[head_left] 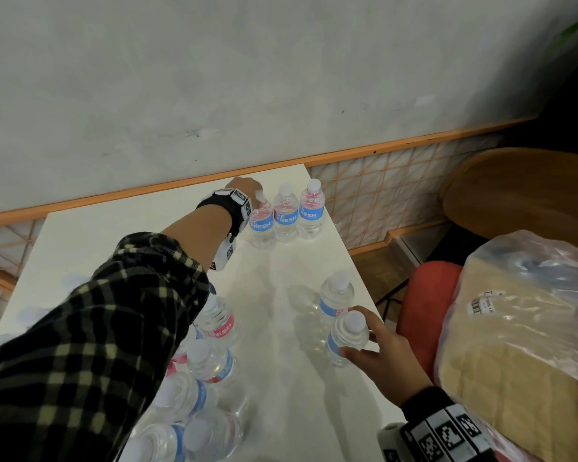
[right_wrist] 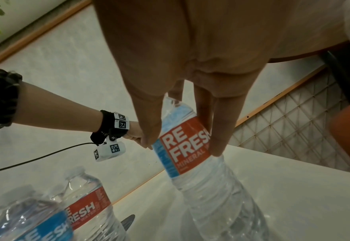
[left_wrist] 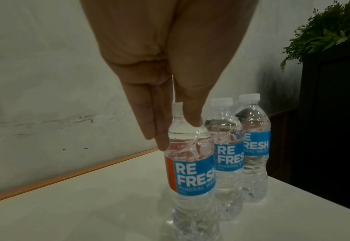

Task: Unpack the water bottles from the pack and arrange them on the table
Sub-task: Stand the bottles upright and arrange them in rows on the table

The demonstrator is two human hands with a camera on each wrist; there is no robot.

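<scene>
On the white table [head_left: 281, 388] a row of three clear "Refresh" water bottles stands at the far edge. My left hand [head_left: 246, 188] reaches there and pinches the top of the leftmost bottle [left_wrist: 190, 172] between thumb and straight fingers [left_wrist: 159, 130]; the bottle stands upright on the table. My right hand [head_left: 364, 335] grips another bottle [right_wrist: 186, 146] round its label near the table's right edge. A lone bottle [head_left: 336, 295] stands just behind it. Several bottles of the opened pack [head_left: 197, 395] cluster at the near left, partly hidden by my left sleeve.
A red chair [head_left: 424, 311] and a plastic bag with beige contents [head_left: 514, 345] sit close off the table's right edge. A round wooden seat [head_left: 521, 191] is beyond them. The wall with orange trim [head_left: 147, 191] runs behind the table. A plant [left_wrist: 324, 32] tops a dark cabinet.
</scene>
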